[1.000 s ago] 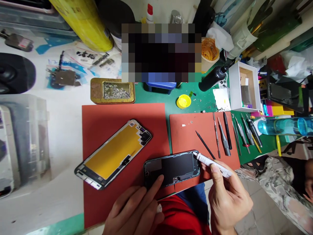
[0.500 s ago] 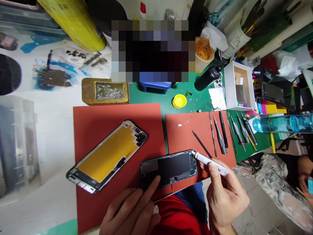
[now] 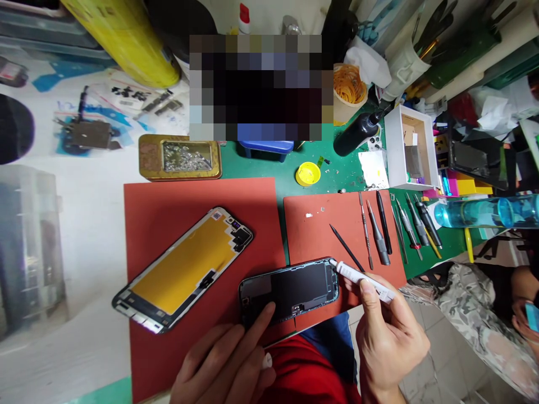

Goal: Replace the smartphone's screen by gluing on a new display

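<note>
A dark phone display panel (image 3: 284, 292), its inner side up, lies at the front edge of the red mats. My left hand (image 3: 223, 359) rests its outstretched index finger on it. Its other fingers are curled, and a small white cap (image 3: 266, 361) shows between them. A slim white glue tube (image 3: 357, 275) is pinched in my right hand (image 3: 385, 328), its nozzle at the panel's upper right corner. To the left, a second display panel (image 3: 181, 269) with a yellow backing lies slanted on the mat.
Tools such as a grey screwdriver (image 3: 379, 235) and a black pointed stick (image 3: 346, 247) lie at right. Behind stand a yellow lid (image 3: 307, 174), a gold tin (image 3: 149, 157) of small screws, a black bottle (image 3: 357, 134) and a white box (image 3: 389, 148). Another person's leg (image 3: 467, 314) is at right.
The view has shifted very slightly. Both hands, the tube and the panels keep their places. At the far right, the other person's hand with a light blue object has moved a little.
</note>
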Motion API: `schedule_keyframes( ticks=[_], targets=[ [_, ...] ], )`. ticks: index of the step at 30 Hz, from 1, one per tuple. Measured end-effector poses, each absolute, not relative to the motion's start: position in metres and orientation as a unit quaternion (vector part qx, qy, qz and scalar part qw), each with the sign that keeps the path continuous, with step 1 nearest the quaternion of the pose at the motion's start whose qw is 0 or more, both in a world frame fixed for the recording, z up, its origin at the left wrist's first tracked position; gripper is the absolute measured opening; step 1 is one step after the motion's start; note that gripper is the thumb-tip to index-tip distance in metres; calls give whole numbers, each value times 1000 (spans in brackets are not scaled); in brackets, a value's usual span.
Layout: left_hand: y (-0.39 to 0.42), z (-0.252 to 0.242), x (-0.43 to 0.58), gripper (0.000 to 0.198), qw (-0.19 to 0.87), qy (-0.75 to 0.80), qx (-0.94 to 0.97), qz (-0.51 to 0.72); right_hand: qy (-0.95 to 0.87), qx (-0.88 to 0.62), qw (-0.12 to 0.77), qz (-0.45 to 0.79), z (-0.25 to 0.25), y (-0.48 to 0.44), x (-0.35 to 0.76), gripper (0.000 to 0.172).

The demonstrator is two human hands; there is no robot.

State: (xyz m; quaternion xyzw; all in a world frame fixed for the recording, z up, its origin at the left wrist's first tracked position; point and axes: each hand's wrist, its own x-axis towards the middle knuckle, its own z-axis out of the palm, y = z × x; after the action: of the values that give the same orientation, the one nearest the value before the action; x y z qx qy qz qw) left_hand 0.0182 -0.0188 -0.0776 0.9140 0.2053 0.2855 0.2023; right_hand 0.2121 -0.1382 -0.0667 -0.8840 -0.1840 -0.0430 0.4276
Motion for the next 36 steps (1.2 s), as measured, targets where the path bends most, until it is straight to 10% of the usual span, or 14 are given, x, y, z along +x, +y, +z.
schedule_keyframes(
  ticks=[36],
  targets=[
    [-23,-86,9,25,185,202,921,277,-189,-909,360,-93,-67,-145,214,31]
  ],
)
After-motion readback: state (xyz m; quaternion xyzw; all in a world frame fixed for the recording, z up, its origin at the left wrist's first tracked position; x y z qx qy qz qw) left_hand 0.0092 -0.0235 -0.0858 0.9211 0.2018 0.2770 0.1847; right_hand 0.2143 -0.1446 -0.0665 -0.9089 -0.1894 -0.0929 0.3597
